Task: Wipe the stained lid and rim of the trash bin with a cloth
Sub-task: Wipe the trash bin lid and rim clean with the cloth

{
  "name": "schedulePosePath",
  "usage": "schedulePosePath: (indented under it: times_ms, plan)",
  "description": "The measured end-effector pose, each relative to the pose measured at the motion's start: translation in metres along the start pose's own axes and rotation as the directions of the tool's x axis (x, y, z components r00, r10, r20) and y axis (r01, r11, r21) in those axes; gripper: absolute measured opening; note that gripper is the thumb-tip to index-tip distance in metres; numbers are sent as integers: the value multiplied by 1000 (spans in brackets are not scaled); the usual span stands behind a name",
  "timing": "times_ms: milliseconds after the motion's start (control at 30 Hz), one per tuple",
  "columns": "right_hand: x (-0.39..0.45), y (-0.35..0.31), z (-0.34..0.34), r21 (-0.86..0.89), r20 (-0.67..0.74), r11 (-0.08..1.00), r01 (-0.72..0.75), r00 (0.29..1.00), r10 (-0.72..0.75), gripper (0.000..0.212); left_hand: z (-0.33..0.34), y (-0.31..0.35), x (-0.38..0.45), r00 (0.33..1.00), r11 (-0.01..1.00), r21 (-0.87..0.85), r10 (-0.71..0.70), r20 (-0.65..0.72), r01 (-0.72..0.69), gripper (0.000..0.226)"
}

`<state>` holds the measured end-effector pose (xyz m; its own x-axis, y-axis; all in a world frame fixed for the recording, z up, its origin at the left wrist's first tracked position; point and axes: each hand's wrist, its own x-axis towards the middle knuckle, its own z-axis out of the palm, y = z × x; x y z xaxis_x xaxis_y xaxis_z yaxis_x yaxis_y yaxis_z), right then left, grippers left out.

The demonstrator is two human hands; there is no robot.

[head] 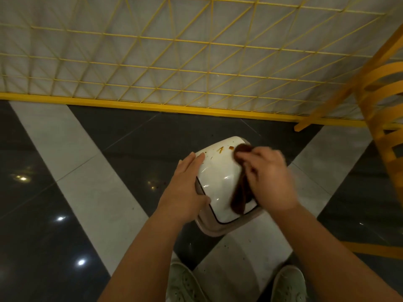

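Item: stains [222, 149] on lid [218, 177], just left of your right hand [270, 177] pinching cloth [239, 192]; left hand [185, 184], fingers straight, steadies lid.

Brown cloth [239, 192] on stained lid [218, 168]

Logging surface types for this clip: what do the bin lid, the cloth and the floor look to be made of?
Bin lid: likely glossy white plastic, with sharp highlights on its moulded curves and orange-brown stains at the far end. Cloth: dark brown soft fabric, matte, draping limply below the right hand. Floor: polished stone or tile, dark and pale bands mirroring the lamps.
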<state>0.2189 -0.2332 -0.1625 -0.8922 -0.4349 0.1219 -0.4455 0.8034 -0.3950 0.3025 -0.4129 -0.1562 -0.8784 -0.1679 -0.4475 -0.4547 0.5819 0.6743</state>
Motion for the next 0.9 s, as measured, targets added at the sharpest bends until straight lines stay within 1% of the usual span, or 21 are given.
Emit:
schedulePosePath:
  times_ms: [33,67,100,167,233,300,333,367,433,500,533,567,600,633,667,700,733,767,800,867,900]
  plan:
    - [3,5,-1,28,-32,993,-116,993,117,34,0,2,0,1000,1000,9,-5,6,5,100]
    - [3,0,-3,35,-42,986,-161,986,162,35,0,2,0,1000,1000,16,-7,6,7,100]
    - [-1,-10,-1,18,-16,991,-134,991,135,37,0,3,1,1000,1000,20,-7,1,7,99]
    - [-18,-37,8,-37,80,993,112,991,-109,51,1,2,2,1000,1000,5,6,-20,-6,92]
    - [-36,-54,16,-15,183,943,332,928,-324,57,2,0,3,999,1000,-9,20,-35,-21,82]
    - [-31,-50,13,3,198,924,382,906,-375,55,2,0,2,999,1000,-1,26,-34,-26,82]
    - [-24,-42,11,-13,183,935,355,920,-347,55,2,0,2,999,1000,9,25,-28,-25,86]
    - [-16,-31,9,-37,155,960,279,950,-270,53,2,1,2,1000,1000,22,16,-16,-16,91]
    - [0,-6,1,-13,71,1000,15,997,-14,41,1,4,0,1000,999,50,-13,10,13,99]
    - [2,13,-3,23,-33,980,-199,979,200,35,1,7,-1,1000,999,48,-19,16,19,100]
    - [-2,13,-4,24,-42,972,-234,971,235,35,1,7,0,1000,999,42,-15,15,14,100]
    - [-8,8,-4,30,-8,973,-230,973,231,37,1,8,0,1000,999,41,-12,15,11,100]
    - [-16,-2,-4,36,69,983,-181,982,178,41,1,8,1,1000,999,41,-13,14,12,100]
    - [-22,-14,-3,34,164,995,-90,983,83,48,0,9,2,1000,999,38,-14,12,14,99]
    - [-28,-25,-1,6,252,998,62,966,-61,59,0,9,2,1000,999,31,-13,9,13,98]
    - [-31,-31,1,-28,312,980,198,933,-180,69,0,10,3,1000,1000,25,-8,5,7,96]
    - [-27,-31,2,-57,321,959,276,915,-245,72,0,10,3,1000,1000,23,-1,2,1,95]
    - [-16,-29,-1,-75,299,957,280,922,-246,67,0,12,2,1000,1000,29,4,4,-4,94]
    - [-2,-24,-4,-96,238,967,234,949,-206,57,0,12,2,1000,999,38,8,10,-8,95]
    - [28,-15,-12,-117,153,990,73,987,-55,43,0,12,2,1000,999,49,9,24,-10,97]
    - [42,-11,-15,-151,155,988,17,988,7,42,0,12,2,1000,999,52,5,26,-7,98]
